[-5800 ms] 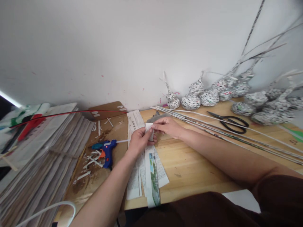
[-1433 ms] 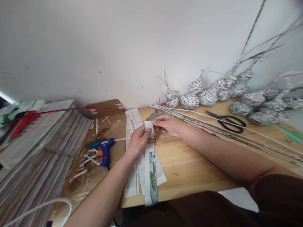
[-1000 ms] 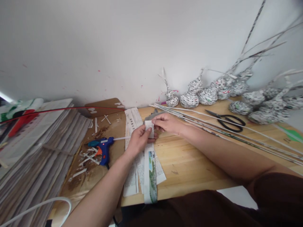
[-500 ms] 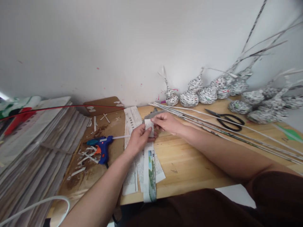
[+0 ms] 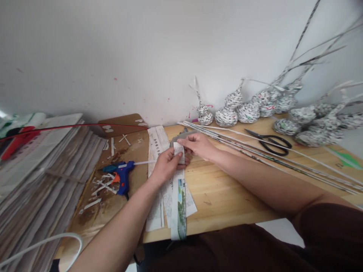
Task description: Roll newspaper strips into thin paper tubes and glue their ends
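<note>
A long newspaper strip (image 5: 181, 204), partly printed in green and blue, runs from my hands down over the table's front edge. My left hand (image 5: 168, 165) is closed on the strip, thumb on top and fingers beneath it. At the strip's far end, the fingers of my right hand (image 5: 195, 146) pinch its upper edge. More newspaper strips (image 5: 157, 139) lie flat under and beside my left hand. Just behind my hands sits a grey object (image 5: 181, 136), partly hidden by them, so its kind does not show.
To the left, a blue glue gun (image 5: 123, 176) lies on stained cardboard (image 5: 113, 204) among paper scraps, beside a tall newspaper stack (image 5: 56, 170). On the right are thin rolled paper sticks (image 5: 244, 150), black scissors (image 5: 273, 144) and several woven paper gourds (image 5: 227, 116) along the wall.
Both hands keep their hold on the strip and have barely moved. The whole view has shifted very slightly.
</note>
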Demonstrator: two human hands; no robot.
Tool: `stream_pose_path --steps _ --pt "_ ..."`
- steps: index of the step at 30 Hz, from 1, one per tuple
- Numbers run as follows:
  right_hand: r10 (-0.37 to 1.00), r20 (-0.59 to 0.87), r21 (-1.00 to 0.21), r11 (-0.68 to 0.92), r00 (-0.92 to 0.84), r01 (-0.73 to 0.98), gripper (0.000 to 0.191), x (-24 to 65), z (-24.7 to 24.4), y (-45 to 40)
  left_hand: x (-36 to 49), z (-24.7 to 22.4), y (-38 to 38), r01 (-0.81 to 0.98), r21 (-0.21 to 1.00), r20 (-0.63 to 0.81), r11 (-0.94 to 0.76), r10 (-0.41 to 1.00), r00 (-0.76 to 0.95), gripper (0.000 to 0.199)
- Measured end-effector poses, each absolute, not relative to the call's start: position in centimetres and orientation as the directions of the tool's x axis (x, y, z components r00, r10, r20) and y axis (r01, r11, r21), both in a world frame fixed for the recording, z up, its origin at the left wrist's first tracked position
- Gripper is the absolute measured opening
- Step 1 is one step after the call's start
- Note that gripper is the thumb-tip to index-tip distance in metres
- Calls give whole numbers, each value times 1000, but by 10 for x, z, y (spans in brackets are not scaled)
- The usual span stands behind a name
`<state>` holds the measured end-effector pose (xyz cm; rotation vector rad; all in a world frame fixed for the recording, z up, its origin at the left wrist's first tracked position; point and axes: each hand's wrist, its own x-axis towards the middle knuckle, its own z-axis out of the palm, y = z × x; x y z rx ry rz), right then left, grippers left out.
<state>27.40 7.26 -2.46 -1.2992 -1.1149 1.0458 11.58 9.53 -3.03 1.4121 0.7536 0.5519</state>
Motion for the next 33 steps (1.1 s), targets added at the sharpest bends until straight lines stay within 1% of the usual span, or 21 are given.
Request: stream_pose_path --steps 2,5,9,11,16,23,28,33 --pt "991 6 -1000 4 133 13 41 277 -22 73 116 -29 96 87 989 -147 119 738 659 31" --pt "1000 -8 -1000 -7 20 -27 39 283 -19 75 115 -27 97 65 989 -145 134 760 633 35" --pt "994 -1 -1000 -3 -106 -19 34 289 -17 77 115 -25 98 51 989 -140 138 778 613 36" --pt "994 -1 -1000 -1 -108 4 33 289 -17 77 116 -25 98 54 990 -136 131 773 619 34" --pt "999 -20 -999 -18 -44 37 32 287 -17 76 117 -26 97 77 991 -135 111 763 632 33" --pt "996 -11 -1000 -10 -92 11 32 289 -21 77 115 -32 100 69 993 -115 92 762 638 36" --pt "994 -44 -999 -44 -103 2 28 290 -19 76 115 -35 101 68 989 -146 132 780 609 38" --pt "993 -71 -997 -74 -94 -26 26 289 -19 76 115 -31 100 76 989 -147 127 784 604 39"
